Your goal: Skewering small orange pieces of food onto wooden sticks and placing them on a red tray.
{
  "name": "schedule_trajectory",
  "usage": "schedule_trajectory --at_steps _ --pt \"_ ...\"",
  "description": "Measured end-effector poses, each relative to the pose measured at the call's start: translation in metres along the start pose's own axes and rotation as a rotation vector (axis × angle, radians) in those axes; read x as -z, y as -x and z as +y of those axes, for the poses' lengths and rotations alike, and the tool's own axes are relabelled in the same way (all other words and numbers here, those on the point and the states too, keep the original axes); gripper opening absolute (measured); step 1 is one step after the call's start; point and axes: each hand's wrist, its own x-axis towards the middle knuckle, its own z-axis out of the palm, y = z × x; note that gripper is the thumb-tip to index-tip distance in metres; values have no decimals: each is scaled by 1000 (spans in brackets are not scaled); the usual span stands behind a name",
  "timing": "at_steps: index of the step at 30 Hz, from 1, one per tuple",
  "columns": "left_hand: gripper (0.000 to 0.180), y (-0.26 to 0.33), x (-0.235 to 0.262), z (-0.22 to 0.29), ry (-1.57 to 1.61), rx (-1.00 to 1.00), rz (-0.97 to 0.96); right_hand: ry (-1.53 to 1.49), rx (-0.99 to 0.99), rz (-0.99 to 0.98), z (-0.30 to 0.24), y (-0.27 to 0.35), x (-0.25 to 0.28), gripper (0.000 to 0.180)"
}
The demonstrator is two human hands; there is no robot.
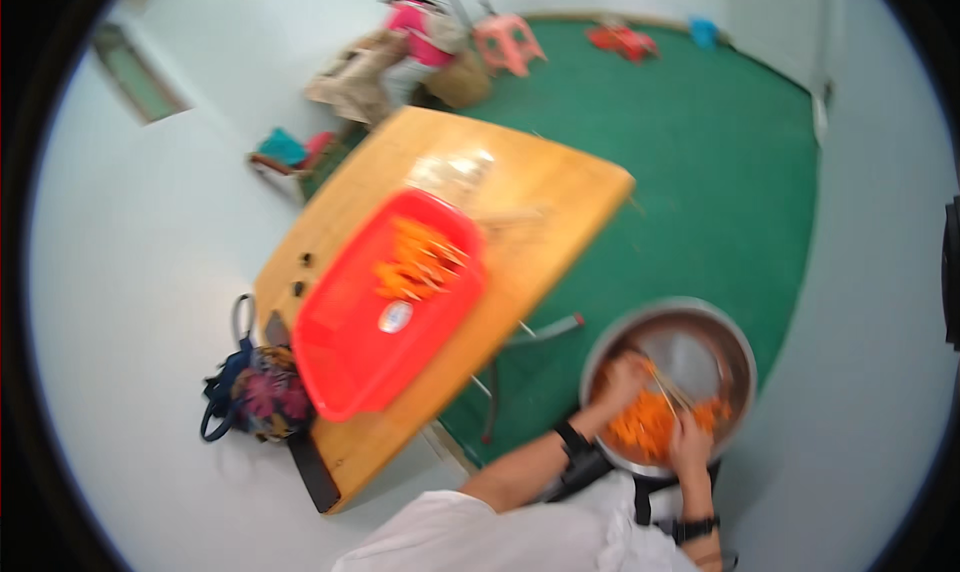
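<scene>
Both my hands are inside a wide metal basin (pixel 738 344) at the lower right, which holds a heap of orange cut pieces (pixel 645 427) that look like carrot. Thin pale wooden skewers (pixel 664 384) run between the hands. My left hand (pixel 625 377) is closed around their upper-left end, near the basin's left wall. Lower and to the right, my right hand (pixel 688 442) pinches at their other end, just over the orange pieces. Blur hides the fingertips and whether a piece is on a skewer.
A wooden table (pixel 560 187) stands to the left, bearing a red plastic tray (pixel 340 357) with skewered orange pieces (pixel 420 257). A flowered bag (pixel 265 397) is by its left edge. Farther off, a person (pixel 420 37) in pink sits near a pink stool (pixel 508 44).
</scene>
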Motion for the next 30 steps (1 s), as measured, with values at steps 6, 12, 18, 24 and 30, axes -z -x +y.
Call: schedule_trajectory --at_steps 6,12,18,24,30 --pt "12 6 9 23 245 263 -57 -40 64 45 -18 1 10 11" --pt "13 3 9 24 140 222 -104 -10 67 54 -14 -1 9 10" --pt "12 -1 3 21 151 257 -96 3 62 73 -12 -4 8 10" --pt "12 0 -1 7 228 235 -89 -4 73 74 -20 -2 12 7" --pt "10 5 5 16 205 233 -118 -54 148 152 -19 2 12 8"
